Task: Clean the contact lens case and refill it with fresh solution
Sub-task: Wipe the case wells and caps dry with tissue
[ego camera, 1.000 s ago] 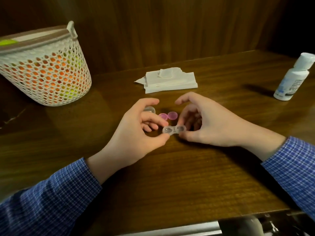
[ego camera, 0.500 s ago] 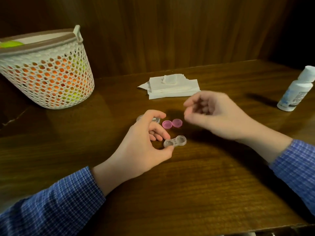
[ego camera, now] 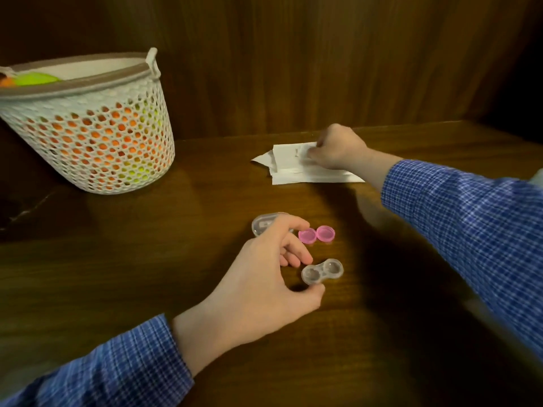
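Head view: left hand (ego camera: 258, 286) pinches lens case (ego camera: 322, 271) beside pink caps (ego camera: 316, 234); right hand (ego camera: 338, 148) seemingly grips tissues (ego camera: 293, 164)

- contact lens case (ego camera: 322, 272): clear, greyish, see-through plastic with two round wells
- two caps (ego camera: 316, 234): bright translucent pink
- clear lid (ego camera: 266, 223) beside the caps: colourless, faintly grey
- tissues (ego camera: 296, 165): plain white
- basket (ego camera: 97, 136): white plastic pierced with a honeycomb of round holes, its rim band grey-brown; orange and yellow-green show through the holes, and a lime-green shape and a bit of orange sit at the top
- both sleeves (ego camera: 470, 218): blue with a fine white check
- table (ego camera: 147, 274): dark brown wood with a streaked grain
- wall panel (ego camera: 323, 69) behind: the same dark brown, grain running upright
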